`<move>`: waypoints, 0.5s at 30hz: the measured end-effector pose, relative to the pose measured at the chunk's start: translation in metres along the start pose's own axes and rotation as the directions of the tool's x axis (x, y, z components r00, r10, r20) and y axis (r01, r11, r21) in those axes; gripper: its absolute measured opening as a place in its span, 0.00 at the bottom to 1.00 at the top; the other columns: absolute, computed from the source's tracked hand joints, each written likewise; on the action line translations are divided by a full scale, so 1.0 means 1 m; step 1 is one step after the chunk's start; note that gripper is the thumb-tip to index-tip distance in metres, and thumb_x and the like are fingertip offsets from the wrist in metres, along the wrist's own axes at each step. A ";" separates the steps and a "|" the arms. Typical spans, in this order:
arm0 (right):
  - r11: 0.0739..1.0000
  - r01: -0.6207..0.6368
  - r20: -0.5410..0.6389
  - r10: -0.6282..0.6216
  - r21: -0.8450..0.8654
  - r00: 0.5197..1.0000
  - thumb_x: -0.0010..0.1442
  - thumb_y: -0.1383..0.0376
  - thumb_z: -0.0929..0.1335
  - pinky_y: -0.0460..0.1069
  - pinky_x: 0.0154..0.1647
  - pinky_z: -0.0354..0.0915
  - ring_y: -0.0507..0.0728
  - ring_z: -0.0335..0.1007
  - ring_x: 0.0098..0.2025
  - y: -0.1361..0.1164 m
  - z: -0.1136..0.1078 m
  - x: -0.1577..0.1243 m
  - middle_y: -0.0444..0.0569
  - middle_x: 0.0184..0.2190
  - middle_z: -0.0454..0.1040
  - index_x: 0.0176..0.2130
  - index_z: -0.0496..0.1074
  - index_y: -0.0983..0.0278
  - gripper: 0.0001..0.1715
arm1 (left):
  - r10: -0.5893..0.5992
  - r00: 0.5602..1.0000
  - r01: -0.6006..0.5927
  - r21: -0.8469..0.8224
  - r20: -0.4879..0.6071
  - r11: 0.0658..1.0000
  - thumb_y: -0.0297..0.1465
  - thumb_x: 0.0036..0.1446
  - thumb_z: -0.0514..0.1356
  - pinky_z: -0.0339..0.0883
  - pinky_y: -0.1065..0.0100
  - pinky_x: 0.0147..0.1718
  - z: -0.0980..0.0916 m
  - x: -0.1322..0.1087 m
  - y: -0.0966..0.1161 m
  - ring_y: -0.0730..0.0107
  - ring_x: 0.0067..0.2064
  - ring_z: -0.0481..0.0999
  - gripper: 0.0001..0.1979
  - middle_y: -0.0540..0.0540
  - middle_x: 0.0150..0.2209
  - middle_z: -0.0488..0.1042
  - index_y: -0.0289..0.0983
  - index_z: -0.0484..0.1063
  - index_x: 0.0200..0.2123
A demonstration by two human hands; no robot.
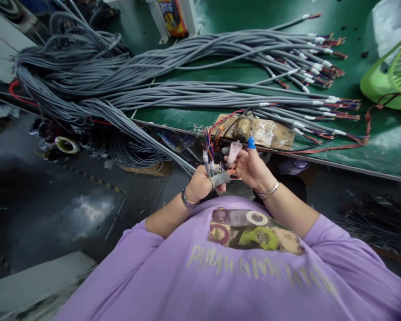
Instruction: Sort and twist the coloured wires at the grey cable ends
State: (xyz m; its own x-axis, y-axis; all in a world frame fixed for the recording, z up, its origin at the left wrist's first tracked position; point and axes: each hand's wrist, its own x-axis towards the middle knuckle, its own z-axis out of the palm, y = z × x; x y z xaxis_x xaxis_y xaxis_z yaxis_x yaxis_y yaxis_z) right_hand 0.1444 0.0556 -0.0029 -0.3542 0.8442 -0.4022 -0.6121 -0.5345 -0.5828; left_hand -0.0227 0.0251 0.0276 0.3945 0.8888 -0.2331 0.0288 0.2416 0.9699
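Note:
My left hand [202, 183] is closed around the ends of grey cables [207, 164], just in front of the bench edge. Its thumb has a grey wrap [219, 179]. Thin red, blue and dark wires [207, 141] fan upward from white bands on the cables. Beside it, my right hand [254, 170] has its thumb stretched up and apart from the fingers. A blue finger cot [251, 142] covers that thumb tip, and a pale pink cover [234, 152] sits on a finger. Orange, copper-like strands [232, 171] lie near these fingers; whether they touch is unclear.
Long bundles of grey cable [173, 60] lie across the green bench [173, 118], their stripped ends to the right. A worn wooden block [270, 133] sits at the bench edge. A green plastic fan-like object [392, 76] stands far right. Coiled cable [133, 154] lies below the bench.

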 end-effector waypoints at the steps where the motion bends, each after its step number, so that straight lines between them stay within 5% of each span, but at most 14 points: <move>1: 1.000 0.007 -0.006 -0.007 -0.005 1.000 0.56 0.35 0.67 0.48 0.27 0.69 0.52 0.70 0.25 0.000 0.000 0.000 0.47 0.28 0.77 0.34 0.73 0.62 0.33 | 0.025 0.999 -0.025 0.001 -0.022 1.000 0.45 0.49 0.70 0.65 0.73 0.19 0.001 -0.003 0.000 0.76 0.18 0.70 0.21 0.47 0.18 0.74 0.34 0.73 0.19; 6: 0.994 0.095 -0.049 -0.098 -0.061 0.994 0.51 0.49 0.77 0.46 0.27 0.68 0.50 0.69 0.26 0.003 0.003 0.000 0.44 0.27 0.76 0.30 0.72 0.63 0.22 | 0.119 0.985 -0.120 0.000 -0.123 0.993 0.44 0.52 0.68 0.67 0.73 0.20 0.006 -0.007 -0.005 0.75 0.20 0.72 0.20 0.47 0.19 0.75 0.34 0.74 0.20; 15: 0.989 0.123 -0.085 -0.130 -0.087 0.988 0.44 0.46 0.79 0.44 0.22 0.65 0.49 0.66 0.22 0.002 0.003 0.003 0.41 0.22 0.71 0.28 0.71 0.63 0.28 | 0.075 0.981 -0.083 -0.036 -0.179 0.996 0.43 0.49 0.70 0.66 0.74 0.19 0.009 0.004 -0.008 0.75 0.19 0.71 0.19 0.48 0.18 0.74 0.34 0.73 0.19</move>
State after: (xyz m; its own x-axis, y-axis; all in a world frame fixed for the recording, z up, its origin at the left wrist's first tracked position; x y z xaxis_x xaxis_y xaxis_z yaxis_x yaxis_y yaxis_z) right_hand 0.1403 0.0569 -0.0033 -0.2105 0.9002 -0.3813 -0.5873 -0.4283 -0.6867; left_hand -0.0129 0.0227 0.0197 0.2250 0.9598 -0.1680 -0.0372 0.1807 0.9828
